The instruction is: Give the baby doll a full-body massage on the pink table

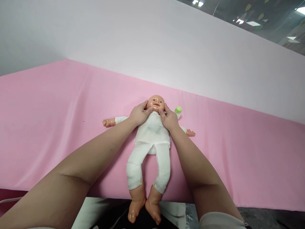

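A baby doll (152, 130) with a cloth body in white and hard plastic head, hands and feet lies on its back. Its arms stretch out to both sides, and its feet hang over the front edge of the pink surface. My left hand (139, 114) cups one side of the doll's head, the thumb at the chin. On the other side my right hand (169, 118) does the same, its thumb also near the chin. The fingertips behind the head are hidden. Just beyond my right hand lies a small white item with a green cap (178, 110), partly covered by that hand.
Pink cloth (78, 105) with some creases covers the long surface. A pale wall (147, 41) rises behind it, with a glass pane (245, 22) reflecting lights at upper right. Below the front edge are dark clothing and grey floor.
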`<state>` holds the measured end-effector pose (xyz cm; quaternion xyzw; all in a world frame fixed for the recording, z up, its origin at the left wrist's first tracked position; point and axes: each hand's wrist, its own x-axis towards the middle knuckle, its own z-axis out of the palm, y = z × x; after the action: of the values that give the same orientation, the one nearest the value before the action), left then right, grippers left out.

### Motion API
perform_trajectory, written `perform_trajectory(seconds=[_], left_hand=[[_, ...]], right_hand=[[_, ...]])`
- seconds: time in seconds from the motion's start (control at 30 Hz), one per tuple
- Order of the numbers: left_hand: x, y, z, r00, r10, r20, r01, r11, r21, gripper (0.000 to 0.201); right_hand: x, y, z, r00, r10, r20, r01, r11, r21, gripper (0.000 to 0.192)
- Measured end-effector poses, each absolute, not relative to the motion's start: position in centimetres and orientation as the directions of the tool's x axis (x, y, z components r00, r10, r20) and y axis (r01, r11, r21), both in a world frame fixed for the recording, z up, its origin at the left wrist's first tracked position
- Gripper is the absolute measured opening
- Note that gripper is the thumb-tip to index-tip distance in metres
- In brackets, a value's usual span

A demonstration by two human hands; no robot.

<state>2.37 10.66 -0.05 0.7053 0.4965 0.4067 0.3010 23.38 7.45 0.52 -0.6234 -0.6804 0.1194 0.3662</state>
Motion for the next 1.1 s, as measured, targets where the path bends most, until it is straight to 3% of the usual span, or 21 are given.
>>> perform_trajectory(seconds=[0.3, 0.63, 0.9, 1.1], left_hand=[[2.1, 12.1, -1.8, 0.155, 0.949, 0.276, 0.364, -0.314, 0.877, 0.067], [2.6, 10.2, 0.6, 0.194, 0.943, 0.271, 0.493, -0.333, 0.804, 0.076], [2.4, 10.5, 0.3, 0.199, 0.937, 0.287, 0.485, -0.349, 0.802, 0.068], [2.2, 11.6, -0.9, 0.161, 0.951, 0.264, 0.414, -0.308, 0.856, 0.073]], right_hand=[[24.1, 8.2, -0.6, 0.048, 0.911, 0.411, 0.651, 0.283, -0.704, 0.061], [22.3, 6.6, 1.4, 0.115, 0.94, 0.321, 0.775, 0.117, -0.621, 0.071], [22.6, 6.8, 1.2, 0.044, 0.926, 0.376, 0.821, 0.181, -0.542, 0.044], [23.3, 7.4, 0.3, 0.051, 0.925, 0.377, 0.723, 0.227, -0.653, 0.046]])
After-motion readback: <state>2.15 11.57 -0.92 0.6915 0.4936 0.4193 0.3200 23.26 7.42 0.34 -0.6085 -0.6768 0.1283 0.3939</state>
